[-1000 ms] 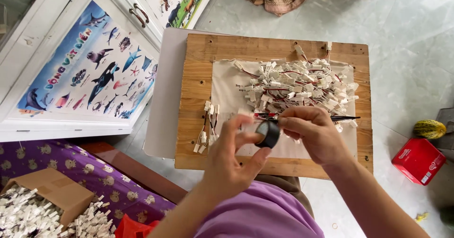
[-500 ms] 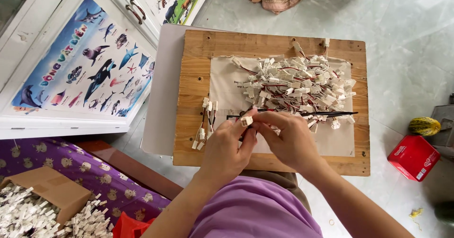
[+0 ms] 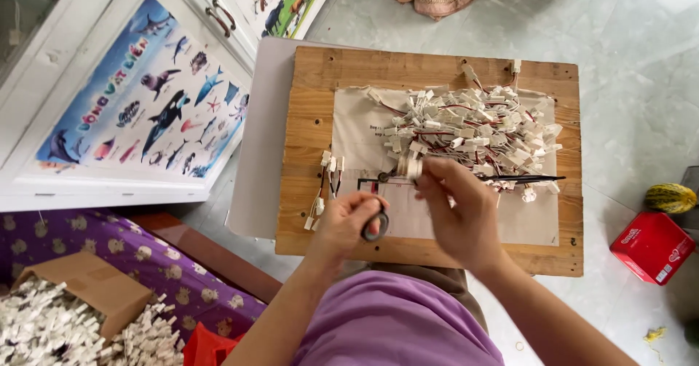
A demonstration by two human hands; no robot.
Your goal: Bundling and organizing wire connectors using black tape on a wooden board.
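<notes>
Black tape roll sits gripped in the left hand. Right hand pinches a white connector bundle over the wooden desk, near the connector pile

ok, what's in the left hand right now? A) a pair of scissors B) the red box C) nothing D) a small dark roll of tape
D: the left hand grips a small dark roll of tape over the wooden board, while the right hand pinches white connectors beside the pile of wired connectors.
</notes>
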